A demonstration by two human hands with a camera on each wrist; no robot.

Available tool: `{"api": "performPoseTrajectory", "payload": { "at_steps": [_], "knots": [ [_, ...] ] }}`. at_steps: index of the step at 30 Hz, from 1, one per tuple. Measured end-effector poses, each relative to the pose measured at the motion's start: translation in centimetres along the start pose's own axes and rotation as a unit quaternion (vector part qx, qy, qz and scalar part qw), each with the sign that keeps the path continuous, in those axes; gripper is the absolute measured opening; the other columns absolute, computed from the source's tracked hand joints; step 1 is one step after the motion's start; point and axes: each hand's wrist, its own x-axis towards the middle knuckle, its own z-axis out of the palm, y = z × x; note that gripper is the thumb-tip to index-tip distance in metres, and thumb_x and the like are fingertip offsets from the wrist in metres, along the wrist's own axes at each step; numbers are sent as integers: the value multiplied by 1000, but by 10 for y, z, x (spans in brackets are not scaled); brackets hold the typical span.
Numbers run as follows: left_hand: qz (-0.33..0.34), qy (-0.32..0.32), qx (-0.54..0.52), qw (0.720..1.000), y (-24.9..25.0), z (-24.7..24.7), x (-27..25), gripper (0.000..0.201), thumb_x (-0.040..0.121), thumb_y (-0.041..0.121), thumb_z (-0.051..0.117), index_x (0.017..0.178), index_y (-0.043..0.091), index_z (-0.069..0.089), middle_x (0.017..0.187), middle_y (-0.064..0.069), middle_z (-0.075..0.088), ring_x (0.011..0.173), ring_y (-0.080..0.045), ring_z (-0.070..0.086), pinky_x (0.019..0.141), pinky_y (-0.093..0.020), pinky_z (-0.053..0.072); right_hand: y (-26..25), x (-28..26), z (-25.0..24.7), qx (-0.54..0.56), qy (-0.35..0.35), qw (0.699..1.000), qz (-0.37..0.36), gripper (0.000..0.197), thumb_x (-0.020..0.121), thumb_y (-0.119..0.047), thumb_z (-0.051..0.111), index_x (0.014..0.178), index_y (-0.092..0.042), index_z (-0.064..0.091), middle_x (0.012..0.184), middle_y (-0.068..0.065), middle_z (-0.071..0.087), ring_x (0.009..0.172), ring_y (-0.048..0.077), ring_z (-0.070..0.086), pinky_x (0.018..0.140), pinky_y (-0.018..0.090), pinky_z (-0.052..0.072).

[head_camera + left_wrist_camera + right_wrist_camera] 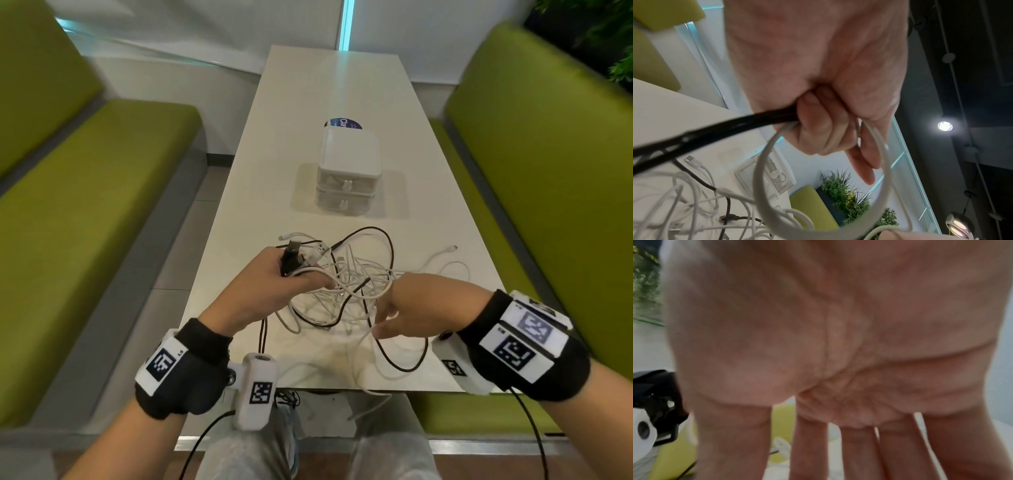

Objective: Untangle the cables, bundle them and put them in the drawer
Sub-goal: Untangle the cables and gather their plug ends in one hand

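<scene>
Wrist cameras strapped on both forearms sit closest to the head view, black straps with printed markers. Left hand is over the near-left part of the table, fingers curled round a bunch of cables: a black cable and a white cable run out of the fist in the left wrist view, the white one looping under the fingers. Black and white USB plugs stick up out of that grip in the head view. Tangle of cables lies on the table between the two hands, white and black strands crossed over each other, some loops hanging off the near edge. One white end trails out to the right, apart from the pile. Right hand hovers just right of the tangle, palm down; right wrist view shows fingers straight and spread, a white strand passing between two of them, nothing clenched. Whether it touches more of the tangle, can't tell. Drawer unit, small white two-tier box, stands further back mid-table, both drawers closed, well apart from the cables. Green benches flank the table on both sides.
</scene>
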Motion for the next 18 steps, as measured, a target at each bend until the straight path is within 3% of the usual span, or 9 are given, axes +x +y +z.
{"api": "performPoseTrajectory", "payload": {
  "at_steps": [2, 3, 5, 7, 8, 11, 14, 18],
  "knots": [
    [-2, -1, -7, 1000, -4, -3, 1, 7, 89, 3, 65, 88, -1, 70, 40, 23, 49, 40, 11, 47, 45, -2, 33, 1, -9, -8, -20, 18, 999, 19, 52, 87, -59, 56, 81, -9, 68, 70, -2, 61, 64, 14, 55, 63, 31, 46],
    [-2, 0, -9, 1000, -6, -4, 1, 6, 88, 4, 67, 86, -1, 70, 41, 22, 50, 40, 10, 47, 45, -2, 33, 2, -13, -11, -39, 35, 998, 37, 56, 84, -63, 56, 79, -9, 65, 69, -2, 60, 63, 14, 54, 60, 29, 44],
    [1, -5, -7, 1000, -8, -5, 2, 4, 85, 2, 69, 86, -1, 71, 47, 21, 55, 42, 9, 49, 46, -2, 33, 3, -21, -15, -62, 91, 992, 56, 59, 77, -72, 55, 94, -16, 63, 84, -2, 64, 77, 16, 59, 68, 31, 48],
    [5, -8, -6, 1000, -10, -4, 3, 6, 83, -3, 69, 89, -2, 72, 51, 20, 58, 44, 8, 50, 48, -3, 35, -1, -24, -16, -3, 130, 991, -11, 68, 73, -74, 57, 123, -28, 54, 97, -6, 68, 90, 13, 62, 79, 31, 50],
    [8, -6, -11, 1000, -12, -4, 4, 9, 83, -4, 70, 90, 0, 72, 51, 19, 56, 44, 6, 48, 49, -4, 34, -8, -24, -15, 46, 133, 988, -66, 63, 76, -71, 58, 127, -34, 53, 95, -9, 69, 88, 8, 62, 80, 28, 50],
    [24, -12, -44, 999, -19, -7, 8, 22, 78, -2, 71, 91, 15, 74, 51, 12, 33, 45, -5, 29, 48, -17, 28, -24, -9, 0, 110, 121, 967, -197, 27, 94, -47, 53, 97, -27, 69, 75, -10, 70, 68, 1, 61, 68, 24, 49],
    [30, -38, -70, 996, -26, -9, 8, 35, 70, -6, 62, 92, 20, 73, 58, 5, 21, 48, -7, 24, 48, -17, 27, -30, 2, 14, 124, 70, 969, -203, 26, 96, -37, 50, 92, -22, 70, 69, -5, 70, 63, 1, 59, 68, 26, 50],
    [38, -28, -169, 984, -35, -9, 8, 23, 71, 5, 65, 90, 14, 73, 54, 10, 26, 45, -8, 20, 45, -21, 19, -27, 8, 21, 93, 10, 979, -184, 25, 94, -36, 50, 90, -22, 71, 72, -5, 72, 65, 4, 61, 74, 30, 53]
  ]
}}
